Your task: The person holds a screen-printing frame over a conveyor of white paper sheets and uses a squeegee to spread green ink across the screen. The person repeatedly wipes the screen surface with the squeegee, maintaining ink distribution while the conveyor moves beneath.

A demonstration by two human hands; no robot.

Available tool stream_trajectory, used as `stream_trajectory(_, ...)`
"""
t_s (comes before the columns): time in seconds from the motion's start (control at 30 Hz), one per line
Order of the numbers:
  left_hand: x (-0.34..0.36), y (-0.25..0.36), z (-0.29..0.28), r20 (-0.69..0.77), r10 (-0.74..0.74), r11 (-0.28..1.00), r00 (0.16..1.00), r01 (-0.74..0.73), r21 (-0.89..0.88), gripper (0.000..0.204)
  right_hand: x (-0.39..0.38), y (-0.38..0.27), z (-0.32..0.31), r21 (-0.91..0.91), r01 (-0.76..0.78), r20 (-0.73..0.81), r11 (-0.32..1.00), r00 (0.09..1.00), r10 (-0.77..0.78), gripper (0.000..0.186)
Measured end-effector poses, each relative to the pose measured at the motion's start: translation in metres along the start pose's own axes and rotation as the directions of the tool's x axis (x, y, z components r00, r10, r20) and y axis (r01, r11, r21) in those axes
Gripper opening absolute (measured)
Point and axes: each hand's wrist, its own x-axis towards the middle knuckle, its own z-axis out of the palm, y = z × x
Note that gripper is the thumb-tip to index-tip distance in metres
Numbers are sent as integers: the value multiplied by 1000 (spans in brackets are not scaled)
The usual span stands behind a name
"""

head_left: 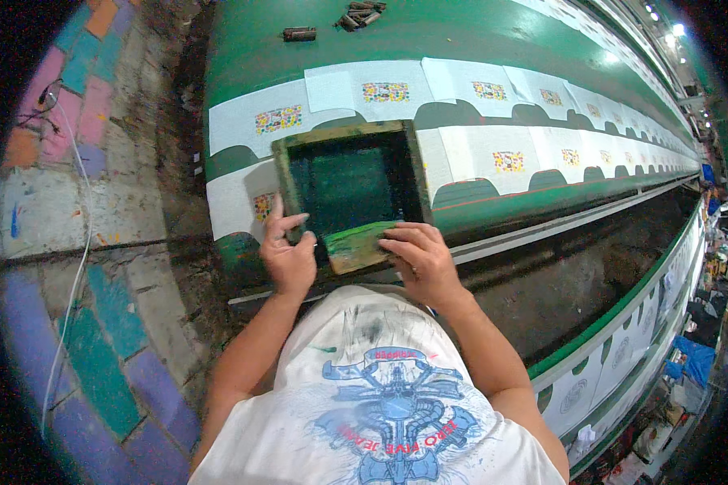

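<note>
A square wooden screen-printing frame (283,174) with a dark green mesh (340,184) lies over a white fabric piece at the near edge of the long green table. My left hand (289,259) is closed on the frame's left side near its lower corner, fingers along the outer edge. Inside the frame's near end rests a squeegee (360,249), a tilted wooden board smeared with bright green ink. My right hand (422,255) grips its right end, fingertips over the board. The squeegee's lower edge and the print under the frame are hidden.
Two rows of white fabric pieces (473,158) with small colourful prints run along the green table (255,48). Several dark cylinders (360,14) lie at its far side. Another table with white pieces (615,364) stands at right. A pale cable (77,283) crosses the paint-stained floor at left.
</note>
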Motion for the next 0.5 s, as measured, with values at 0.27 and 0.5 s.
stream_trajectory(0.27, -17, 5, 95, 8, -62, 984, 998, 63, -166, 34, -36, 68, -63, 62, -3, -61, 998, 998, 7, 44)
stream_trajectory(0.5, -15, -2, 107, -39, -179, 962, 983, 167, -216, 38, -26, 87, -91, 169, 80, 1, 982, 997, -81, 35)
